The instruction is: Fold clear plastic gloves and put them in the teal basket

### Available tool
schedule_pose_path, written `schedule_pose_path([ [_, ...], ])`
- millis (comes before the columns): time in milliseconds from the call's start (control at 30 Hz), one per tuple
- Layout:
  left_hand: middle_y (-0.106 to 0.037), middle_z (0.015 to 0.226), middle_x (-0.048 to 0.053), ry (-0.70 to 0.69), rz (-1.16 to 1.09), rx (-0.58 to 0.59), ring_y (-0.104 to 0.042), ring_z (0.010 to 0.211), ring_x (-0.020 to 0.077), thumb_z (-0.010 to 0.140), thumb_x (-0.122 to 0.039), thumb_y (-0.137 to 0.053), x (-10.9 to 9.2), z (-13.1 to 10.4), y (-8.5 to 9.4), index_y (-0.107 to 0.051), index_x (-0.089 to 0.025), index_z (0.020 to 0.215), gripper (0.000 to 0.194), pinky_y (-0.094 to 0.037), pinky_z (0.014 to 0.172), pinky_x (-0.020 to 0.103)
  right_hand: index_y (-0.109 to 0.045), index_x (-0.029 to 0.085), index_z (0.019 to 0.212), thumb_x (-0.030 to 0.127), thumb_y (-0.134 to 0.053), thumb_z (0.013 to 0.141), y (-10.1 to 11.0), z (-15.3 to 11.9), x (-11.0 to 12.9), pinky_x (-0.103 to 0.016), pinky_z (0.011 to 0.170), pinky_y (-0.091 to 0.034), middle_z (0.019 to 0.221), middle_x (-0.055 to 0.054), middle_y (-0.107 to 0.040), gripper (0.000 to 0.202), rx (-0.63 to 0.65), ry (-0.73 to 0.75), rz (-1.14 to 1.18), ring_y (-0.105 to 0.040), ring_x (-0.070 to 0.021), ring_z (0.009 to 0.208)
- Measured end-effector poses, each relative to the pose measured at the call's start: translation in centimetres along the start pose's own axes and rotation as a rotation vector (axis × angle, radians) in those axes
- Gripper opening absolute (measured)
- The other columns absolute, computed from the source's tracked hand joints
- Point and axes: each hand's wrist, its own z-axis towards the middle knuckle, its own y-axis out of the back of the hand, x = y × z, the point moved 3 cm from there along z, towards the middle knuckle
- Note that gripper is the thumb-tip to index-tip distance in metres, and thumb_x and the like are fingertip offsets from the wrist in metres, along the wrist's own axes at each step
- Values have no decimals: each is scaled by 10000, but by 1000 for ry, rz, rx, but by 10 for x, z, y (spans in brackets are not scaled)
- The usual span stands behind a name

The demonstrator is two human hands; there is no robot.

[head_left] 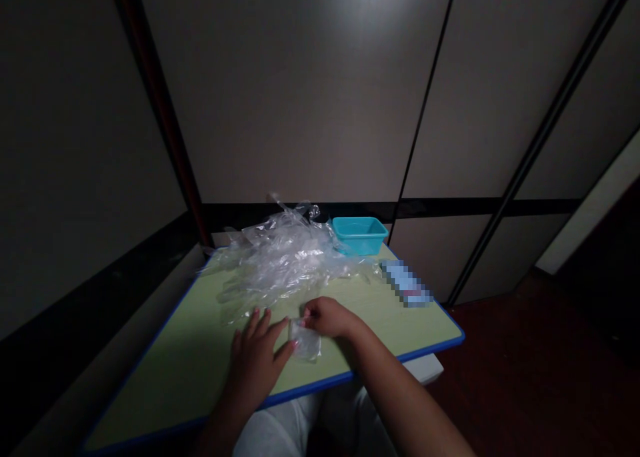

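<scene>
Left hand (256,355) with splayed fingers, thumb touching clear packet (307,347); right hand (327,317) pinching its far edge; plastic heap (285,257) beyond it.

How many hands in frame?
2. Left hand: spread on the table, thumb on the small plastic square. Right hand: fingers curled at the square's far edge. Both largely visible; no others seen.
</scene>
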Motion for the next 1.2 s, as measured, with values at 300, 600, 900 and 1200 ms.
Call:
schedule_pose_path([
  [300, -643, 1175, 85, 86, -613, -9, -479, 1218, 250, 731, -366, -530, 4, 26, -4, -723, -199, 778, 259, -343, 1042, 407, -528, 158, 614, 333, -599, 740, 3, -1, 0, -196, 511, -308, 561, 56, -449, 227, -114, 79, 409, -391, -80, 535],
  [600, -695, 1069, 63, 159, -1032, 74, -562, 1113, 273, 637, -420, -600, -16, 45, 15, -747, -169, 787, 327, -354, 1025, 395, -572, 161, 757, 543, -711, 610, 13, 0, 2, -234, 604, -420, 671, 16, -580, 433, -268, 63, 887, -521, -109, 612],
  [900, -681, 1094, 86, 129, -1068, 65, -529, 1145, 304, 591, -502, -674, -43, 72, 49, -743, -162, 711, 367, -296, 1052, 420, -620, 161, 977, 465, -759, 622, 22, -18, 18, -305, 610, -529, 844, -41, -674, 488, -157, -83, 1393, -635, -161, 693],
  [1200, -727, 905, 92, 100, -1239, 145, -622, 969, 270, 651, -438, -668, -96, 96, 48, -734, -115, 842, 381, -407, 933, 374, -517, 182, 726, 560, -636, 684, 60, -23, -6, -200, 393, -328, 526, 66, -446, 399, -771, 14, 1097, -376, -79, 433],
])
